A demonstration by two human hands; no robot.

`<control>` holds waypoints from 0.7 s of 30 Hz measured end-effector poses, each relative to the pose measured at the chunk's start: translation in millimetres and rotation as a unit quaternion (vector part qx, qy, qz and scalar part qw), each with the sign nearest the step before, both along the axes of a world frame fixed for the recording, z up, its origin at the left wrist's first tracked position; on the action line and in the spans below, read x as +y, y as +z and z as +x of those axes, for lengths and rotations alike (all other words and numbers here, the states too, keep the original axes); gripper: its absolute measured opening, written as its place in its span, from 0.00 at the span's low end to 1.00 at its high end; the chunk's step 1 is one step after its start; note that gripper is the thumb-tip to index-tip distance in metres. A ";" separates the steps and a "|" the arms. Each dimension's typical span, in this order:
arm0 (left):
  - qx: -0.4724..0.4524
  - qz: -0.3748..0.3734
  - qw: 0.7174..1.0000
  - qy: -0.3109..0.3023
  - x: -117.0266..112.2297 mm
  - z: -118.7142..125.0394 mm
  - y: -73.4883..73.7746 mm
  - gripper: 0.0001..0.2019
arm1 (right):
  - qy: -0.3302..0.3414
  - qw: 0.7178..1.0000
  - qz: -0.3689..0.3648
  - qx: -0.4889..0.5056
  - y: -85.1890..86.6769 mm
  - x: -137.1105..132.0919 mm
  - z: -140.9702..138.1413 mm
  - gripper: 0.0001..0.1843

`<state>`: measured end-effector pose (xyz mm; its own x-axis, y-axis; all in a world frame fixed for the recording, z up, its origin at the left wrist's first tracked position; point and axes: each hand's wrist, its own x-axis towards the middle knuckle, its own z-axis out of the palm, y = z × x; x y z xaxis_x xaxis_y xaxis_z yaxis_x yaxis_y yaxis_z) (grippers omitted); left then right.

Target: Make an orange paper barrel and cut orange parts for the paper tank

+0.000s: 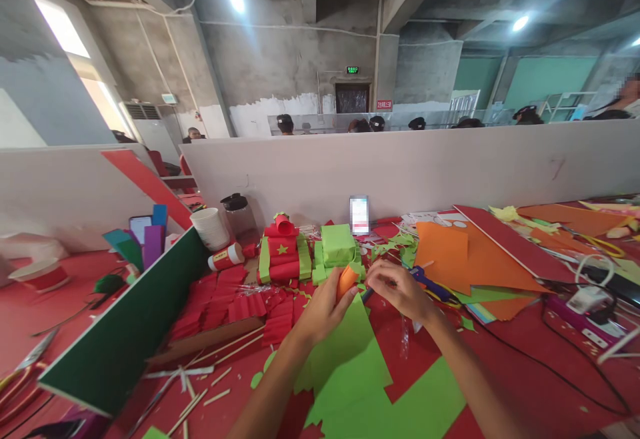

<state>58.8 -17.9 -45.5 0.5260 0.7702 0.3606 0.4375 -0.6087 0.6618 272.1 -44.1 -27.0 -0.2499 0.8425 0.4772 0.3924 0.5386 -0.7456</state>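
Note:
My left hand is closed around a small orange paper roll, its end pointing up. Close by on the right, my right hand has its fingers curled together; whatever they may pinch is too small to make out. Beneath both hands lie green paper sheets with cut edges. Just beyond them stand a green paper-wrapped block and a red and green paper model with a yellow star. A blue glue gun rests beside my right hand.
Folded red paper strips lie at the left, near thin wooden sticks and a green board. Paper cups and a phone stand along the white partition. Orange sheets and a power strip with cables occupy the right.

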 end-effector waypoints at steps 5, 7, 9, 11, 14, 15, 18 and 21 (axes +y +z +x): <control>-0.030 0.004 1.000 0.003 1.6 -0.4 -1.3 0.14 | 0.111 0.988 -0.095 0.047 -1.2 -2.9 8.4 0.15; -0.052 0.004 0.999 -0.012 2.7 -1.1 -0.7 0.15 | 0.169 0.976 -0.111 0.077 -0.6 -5.6 11.2 0.16; -0.079 0.001 0.996 -0.033 3.7 -2.1 0.7 0.16 | 0.198 0.969 -0.116 0.089 0.7 -8.0 12.6 0.16; -0.106 -0.001 0.993 -0.049 4.4 -3.1 2.3 0.16 | 0.197 0.968 -0.121 0.094 1.7 -8.9 12.9 0.14; -0.133 -0.013 0.989 -0.065 4.7 -4.1 3.8 0.16 | 0.154 0.976 -0.106 0.110 0.3 -6.8 12.8 0.13; -0.140 -0.019 0.987 -0.070 4.6 -4.3 3.8 0.16 | 0.138 0.978 -0.097 0.119 -0.8 -5.5 13.0 0.13; -0.160 -0.042 0.983 -0.082 4.3 -4.4 3.0 0.17 | 0.117 0.979 -0.088 0.146 -4.3 -1.4 13.7 0.14; -0.174 -0.058 0.979 -0.092 4.5 -4.8 1.4 0.17 | 0.123 0.973 -0.105 0.162 -7.3 2.1 12.5 0.17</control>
